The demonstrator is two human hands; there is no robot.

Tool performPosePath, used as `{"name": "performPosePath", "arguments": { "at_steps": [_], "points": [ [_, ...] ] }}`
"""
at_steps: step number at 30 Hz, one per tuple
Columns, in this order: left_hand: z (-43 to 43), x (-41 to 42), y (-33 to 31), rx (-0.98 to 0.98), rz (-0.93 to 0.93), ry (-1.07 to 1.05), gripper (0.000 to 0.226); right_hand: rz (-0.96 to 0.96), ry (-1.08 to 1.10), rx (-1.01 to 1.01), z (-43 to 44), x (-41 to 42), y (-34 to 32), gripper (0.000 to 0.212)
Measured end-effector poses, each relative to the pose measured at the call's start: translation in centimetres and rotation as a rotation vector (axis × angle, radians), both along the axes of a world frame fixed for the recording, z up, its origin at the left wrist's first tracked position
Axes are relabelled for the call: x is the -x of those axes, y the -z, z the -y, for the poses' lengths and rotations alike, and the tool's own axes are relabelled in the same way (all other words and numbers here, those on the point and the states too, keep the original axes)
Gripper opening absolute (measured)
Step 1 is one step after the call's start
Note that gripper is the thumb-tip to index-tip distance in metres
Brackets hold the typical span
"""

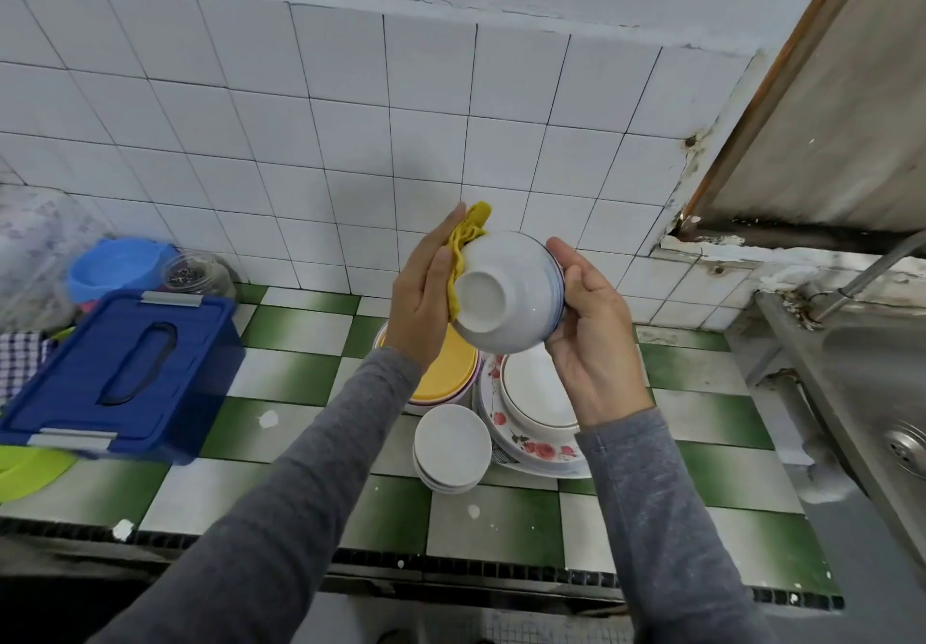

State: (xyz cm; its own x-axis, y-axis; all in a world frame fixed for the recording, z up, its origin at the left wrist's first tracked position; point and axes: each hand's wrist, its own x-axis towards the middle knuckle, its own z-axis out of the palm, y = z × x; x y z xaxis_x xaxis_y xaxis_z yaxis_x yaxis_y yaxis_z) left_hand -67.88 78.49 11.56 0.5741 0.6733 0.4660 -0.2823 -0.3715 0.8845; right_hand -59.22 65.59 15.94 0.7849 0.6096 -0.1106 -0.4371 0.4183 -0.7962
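Presently the bowl [506, 292], rigid, breakable, probably slick, hangs above the desk's [300, 327] back edge; right hand [586, 322] clamps its rim, judged the safest hold, left hand [426, 292] flat, pressing cloth [471, 227] against its side.

One white bowl [506, 292], one yellow cloth [468, 235]. Left of the sink [872, 383]: one flowered plate [531, 450], one yellow dish [451, 368], one stack of small white bowls [451, 443], one blue box [125, 368].

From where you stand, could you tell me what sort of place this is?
Probably a home kitchen: steel sink at the right, stacked plates on the tiled counter, and the left hand pressing a yellow cloth on a white bowl the right hand holds.
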Motion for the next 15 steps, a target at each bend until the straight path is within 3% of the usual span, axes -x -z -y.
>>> {"name": "performPosePath", "arguments": {
  "at_steps": [4,7,12,15],
  "points": [
    [0.7,-0.1,-0.4,0.102,0.017,-0.022,0.038,-0.155,0.028,-0.098,-0.2,-0.1,0.6,0.028],
    [1.2,0.1,-0.8,0.112,0.002,-0.037,0.038,-0.093,0.136,-0.03,-0.5,0.4,0.9,0.028],
    [1.7,-0.1,-1.0,0.156,-0.003,-0.067,0.039,0.232,0.158,0.171,-0.4,1.7,1.8,0.018],
    [1.6,-0.1,-1.4,0.179,0.006,-0.078,0.037,0.576,0.071,0.297,-0.1,1.7,2.6,0.064]
  ]
}}
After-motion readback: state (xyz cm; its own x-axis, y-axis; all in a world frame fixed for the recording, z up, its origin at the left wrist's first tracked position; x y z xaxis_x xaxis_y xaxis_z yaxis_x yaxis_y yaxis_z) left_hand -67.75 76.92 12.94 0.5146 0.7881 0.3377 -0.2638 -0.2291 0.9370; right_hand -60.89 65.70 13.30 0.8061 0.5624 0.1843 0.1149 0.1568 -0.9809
